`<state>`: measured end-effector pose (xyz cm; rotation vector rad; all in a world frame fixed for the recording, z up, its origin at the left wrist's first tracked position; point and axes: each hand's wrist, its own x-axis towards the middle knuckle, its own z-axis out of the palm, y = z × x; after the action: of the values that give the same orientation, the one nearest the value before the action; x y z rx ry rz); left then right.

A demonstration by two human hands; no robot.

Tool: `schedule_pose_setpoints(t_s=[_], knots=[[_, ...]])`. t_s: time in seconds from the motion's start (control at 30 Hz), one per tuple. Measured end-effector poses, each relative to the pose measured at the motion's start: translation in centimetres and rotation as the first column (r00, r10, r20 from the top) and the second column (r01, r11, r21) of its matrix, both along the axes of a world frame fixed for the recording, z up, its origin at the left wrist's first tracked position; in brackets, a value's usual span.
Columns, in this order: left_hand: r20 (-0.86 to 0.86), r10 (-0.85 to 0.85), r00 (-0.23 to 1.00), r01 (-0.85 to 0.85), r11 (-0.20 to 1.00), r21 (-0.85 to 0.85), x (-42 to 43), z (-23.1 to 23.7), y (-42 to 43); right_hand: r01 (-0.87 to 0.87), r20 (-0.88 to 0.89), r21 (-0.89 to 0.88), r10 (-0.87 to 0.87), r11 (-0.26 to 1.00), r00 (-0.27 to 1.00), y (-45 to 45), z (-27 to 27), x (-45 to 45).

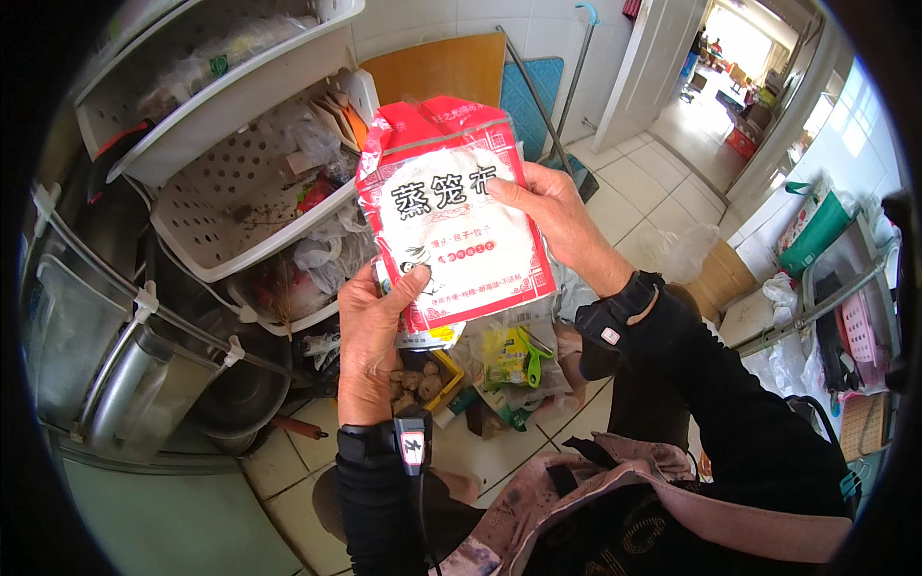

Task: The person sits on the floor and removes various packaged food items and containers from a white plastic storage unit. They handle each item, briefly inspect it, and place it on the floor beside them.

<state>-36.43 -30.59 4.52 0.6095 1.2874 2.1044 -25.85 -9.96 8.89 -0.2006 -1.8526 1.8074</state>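
Observation:
I hold a red-and-white plastic packet of steamer cloth (461, 237) up in front of me, its printed face towards me. My left hand (378, 324) pinches its lower left corner, the thumb lying on the front. My right hand (551, 216) grips the right edge near the top, thumb on the printed face. Another packet (436, 337), white and yellow, shows behind the lower edge, mostly hidden. Below, on the tiled floor, lie a yellow box (452, 378) with brown lumpy pieces in it and a bright green peeler (534, 360) on clear plastic bags.
A white perforated plastic rack basket (259, 248) with bags and debris is at the left, above a dark wok (241, 385). A wooden board (439, 68) leans on the back wall. A metal shelf (799, 317) with bags stands right, near an open door (648, 65).

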Motion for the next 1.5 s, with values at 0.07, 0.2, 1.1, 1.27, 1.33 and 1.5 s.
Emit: schedule_pose_setpoints(t_s=[0.07,0.2,1.1,1.27,1.33,1.5], knots=[[-0.007,0.003,1.000,-0.002,0.999,0.047,0.1,-0.4,0.0,-0.003,0.005,-0.040,0.003,0.999,1.000,0.7,-0.4,0.2],[0.178,0.009,0.984,-0.010,1.000,0.004,-1.4,-1.7,-0.3,-0.023,-0.211,-0.277,-0.037,0.961,0.977,4.5,-1.1,1.2],[0.331,0.029,0.943,-0.025,1.000,-0.015,-2.5,-5.1,1.0,0.393,0.356,-0.070,-0.345,0.917,0.868,10.0,-14.8,5.5],[0.246,0.044,0.968,-0.030,0.998,-0.061,-1.5,-5.0,1.7,0.217,0.478,0.669,-0.635,0.711,0.607,7.2,-17.9,6.8],[0.207,0.044,0.977,-0.029,0.997,-0.072,-0.9,-4.9,1.7,0.206,0.461,0.249,-0.303,0.946,0.834,5.5,-15.3,6.6],[0.184,-0.081,0.980,0.088,0.996,-0.027,0.7,-4.2,2.9,-0.359,0.199,-0.055,0.362,0.932,0.911,0.0,-8.9,3.8]])
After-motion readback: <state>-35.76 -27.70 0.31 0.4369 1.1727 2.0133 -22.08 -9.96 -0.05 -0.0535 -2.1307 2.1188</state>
